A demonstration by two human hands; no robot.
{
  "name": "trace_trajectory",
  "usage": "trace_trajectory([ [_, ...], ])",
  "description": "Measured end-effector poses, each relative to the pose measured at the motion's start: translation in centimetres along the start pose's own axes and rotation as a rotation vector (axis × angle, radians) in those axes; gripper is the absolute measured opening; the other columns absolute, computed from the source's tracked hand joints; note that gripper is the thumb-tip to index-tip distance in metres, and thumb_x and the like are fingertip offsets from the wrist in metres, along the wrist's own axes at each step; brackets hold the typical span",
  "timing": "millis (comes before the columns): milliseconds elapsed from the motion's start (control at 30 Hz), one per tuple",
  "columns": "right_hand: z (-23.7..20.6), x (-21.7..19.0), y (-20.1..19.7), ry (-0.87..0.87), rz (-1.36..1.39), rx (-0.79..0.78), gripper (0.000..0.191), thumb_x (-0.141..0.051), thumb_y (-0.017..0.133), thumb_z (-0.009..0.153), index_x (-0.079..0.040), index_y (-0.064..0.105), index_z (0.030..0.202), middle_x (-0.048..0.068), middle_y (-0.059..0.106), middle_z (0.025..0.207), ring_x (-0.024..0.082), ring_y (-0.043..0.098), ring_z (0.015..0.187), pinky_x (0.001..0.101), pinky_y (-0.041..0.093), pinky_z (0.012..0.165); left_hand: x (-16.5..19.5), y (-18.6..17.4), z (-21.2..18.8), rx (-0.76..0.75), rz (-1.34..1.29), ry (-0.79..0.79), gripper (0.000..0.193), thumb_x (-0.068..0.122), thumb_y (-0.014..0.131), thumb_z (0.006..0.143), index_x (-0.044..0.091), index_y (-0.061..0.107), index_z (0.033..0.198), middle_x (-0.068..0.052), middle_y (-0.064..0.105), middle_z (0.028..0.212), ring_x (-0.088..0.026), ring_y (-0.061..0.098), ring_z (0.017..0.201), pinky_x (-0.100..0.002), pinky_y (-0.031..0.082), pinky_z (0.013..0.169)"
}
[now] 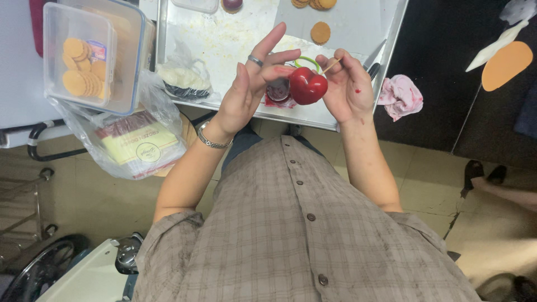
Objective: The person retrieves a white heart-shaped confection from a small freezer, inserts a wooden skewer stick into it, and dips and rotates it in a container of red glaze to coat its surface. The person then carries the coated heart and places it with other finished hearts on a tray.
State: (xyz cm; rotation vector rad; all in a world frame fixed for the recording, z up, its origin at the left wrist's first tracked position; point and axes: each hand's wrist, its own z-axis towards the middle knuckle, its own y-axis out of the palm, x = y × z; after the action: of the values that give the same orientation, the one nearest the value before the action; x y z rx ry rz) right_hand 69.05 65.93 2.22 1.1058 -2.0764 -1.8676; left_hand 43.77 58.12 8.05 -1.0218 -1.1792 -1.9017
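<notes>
Over metal tray (224, 33), right hand (348, 84) pinching skewered red sweet (307, 85), left hand (251, 84) open

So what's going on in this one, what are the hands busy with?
A person in a plaid shirt holds a glossy red heart-shaped piece over the edge of a metal tray. The right hand grips it along with a thin wooden stick. The left hand, wearing a ring, touches it from the other side with its fingers spread. A round biscuit lies on the tray, and a clear box of biscuits sits to the left.
</notes>
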Motion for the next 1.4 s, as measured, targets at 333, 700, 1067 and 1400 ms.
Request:
trace_trajectory([
  [333,0.2,0.5,0.0,-0.016,-0.004,-0.001,0.022,-0.017,0.046,0.111,-0.005,0.065,0.109,0.005,0.072,0.086,0.026,0.063,0.126,0.0429,0.048,0.117,0.1,1.1,0.5,0.027,-0.075,-0.054,0.086,0.066,0.015,0.106,-0.002,0.057,0.134,-0.009,0.010,0.169,-0.024,0.035,0.150,-0.049,0.031,0.128],
  [700,0.2,1.0,0.0,0.000,-0.021,0.049,0.021,-0.017,0.048,0.109,-0.005,0.066,0.106,0.005,0.069,0.084,0.024,0.063,0.120,0.0434,0.050,0.108,0.2,1.2,0.0,-0.028,-0.146,-0.172,0.093,0.074,0.019,0.105,0.009,0.001,0.170,-0.018,0.053,0.152,-0.024,0.048,0.146,-0.043,0.028,0.130],
  [1067,0.2,1.4,0.3,0.047,0.025,0.076,0.022,-0.017,0.048,0.110,-0.005,0.065,0.104,0.005,0.069,0.084,0.023,0.065,0.117,0.0416,0.054,0.106,0.4,1.0,0.1,-0.054,-0.024,-0.123,0.089,0.071,0.014,0.107,0.002,0.009,0.162,-0.010,0.051,0.151,-0.020,0.043,0.146,-0.043,0.031,0.127],
  [1400,-0.1,1.2,0.6,0.066,0.055,0.059,0.025,-0.017,0.045,0.111,-0.004,0.064,0.104,0.006,0.071,0.086,0.024,0.064,0.121,0.0458,0.052,0.112,0.7,0.1,-0.6,0.052,0.215,-0.127,0.094,0.074,0.021,0.105,0.002,0.012,0.166,-0.011,0.068,0.125,-0.020,0.053,0.136,-0.044,0.028,0.128],
])
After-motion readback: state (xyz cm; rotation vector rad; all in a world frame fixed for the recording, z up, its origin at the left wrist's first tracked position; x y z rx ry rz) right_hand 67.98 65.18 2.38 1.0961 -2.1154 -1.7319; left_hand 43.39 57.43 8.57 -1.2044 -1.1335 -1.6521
